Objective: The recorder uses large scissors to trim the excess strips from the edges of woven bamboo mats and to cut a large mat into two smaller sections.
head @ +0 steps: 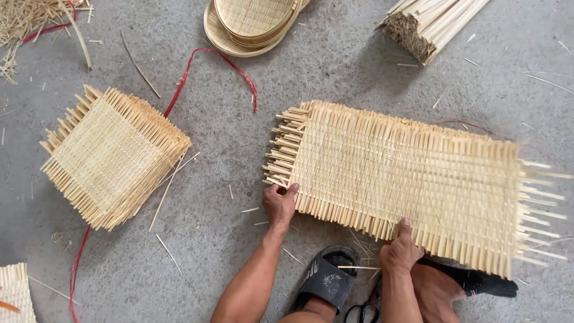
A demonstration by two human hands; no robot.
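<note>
Down on the grey concrete floor point(227, 149) lies a long rectangular mat of pale woven bamboo strips point(400, 179), flat, with loose strip ends bristling from every edge. The left hand point(280, 203) takes it at the near left corner, fingers point(292, 189) curled and pinching the fringe where the strip ends stick out. The right hand point(399, 251) grips the near long edge further along, thumb laid on top of the weave and the other fingers hidden beneath, so I cannot tell how they sit.

Judging by its look, the mat is light and springy: stiff enough across the strips to hold its shape, yet likely to sag or flex along its length if lifted by 1 end. The projecting ends look thin and brittle, liable to snap or prick, so the woven body just inside the edge seems the safer hold, with 2 hands well apart as here.

To the left, well apart, sits a square stack of similar woven bamboo panels point(110, 155) with a red cord point(209, 66) trailing by it. Round shallow bamboo trays point(251, 24) and a bundle of split bamboo sticks point(430, 24) lie at the far edge. A black sandal point(326, 278) is near the wrists.
</note>
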